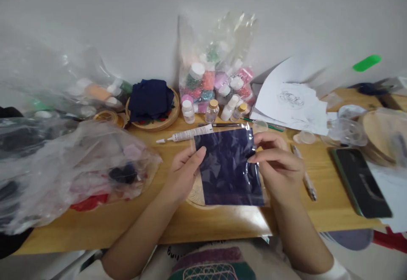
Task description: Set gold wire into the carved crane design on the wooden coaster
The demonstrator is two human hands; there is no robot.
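A dark navy piece of fabric in a clear plastic sleeve point(227, 170) is held up flat over the table, tilted towards me. My left hand point(184, 174) grips its left edge, thumb on the front and fingers behind. At the upper right edge, my right hand point(280, 161) pinches the sleeve between thumb and fingers. Part of a round, pale patterned piece point(195, 195) shows beneath the sleeve; the rest is hidden. Just behind the sleeve lies a white glue tube point(192, 133) with a nozzle pointing left.
Small bottles point(212, 111) stand behind, before a clear bag of colourful jars point(216, 68). Folded navy cloth point(151, 100) rests on a wooden hoop at the back left. Plastic bags point(79, 174) crowd the left. A pen point(304, 172), a phone point(361, 182) and drawn-on paper point(291, 98) lie right.
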